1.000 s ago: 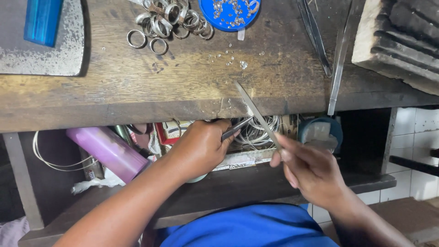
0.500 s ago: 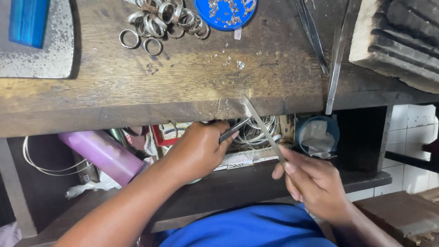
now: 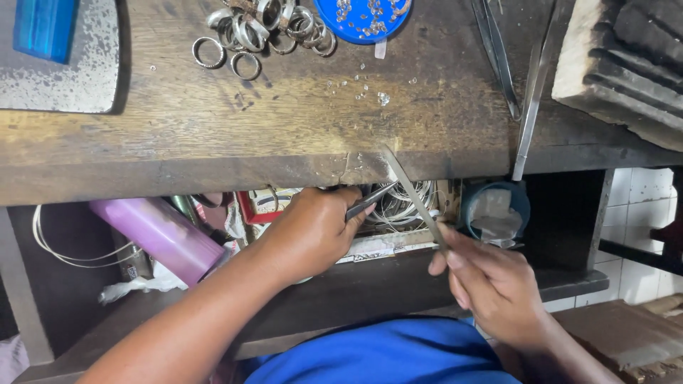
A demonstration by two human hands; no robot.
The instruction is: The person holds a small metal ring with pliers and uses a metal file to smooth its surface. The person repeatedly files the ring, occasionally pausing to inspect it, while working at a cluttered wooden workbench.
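The flat metal file (image 3: 413,195) slants from the right hand (image 3: 494,284) up and to the left, its tip resting at the front edge of the wooden workbench (image 3: 213,135), just where the wood is worn pale. The right hand sits low and to the right of the bench edge, wrist bent toward the body, its fingers closed narrowly around the file's lower end, with the thumb and forefinger pinching the blade and the other fingers curled under. The left hand (image 3: 313,231) comes in from the lower left on a long bare forearm, knuckles up, fingers curled shut around a dark slim tool (image 3: 370,203) that pokes out to the right toward the file; what it grips at its tip is too small to tell. The two hands are near each other but apart, both just below the bench front. On the bench top lie a cluster of silver rings (image 3: 263,28), a blue round dish (image 3: 370,14) holding small stones, a few loose stones (image 3: 363,89) on the wood, and long tweezers (image 3: 530,107) to the right. In the shelf beneath stand a purple bottle (image 3: 160,238) and coils of wire (image 3: 405,203).
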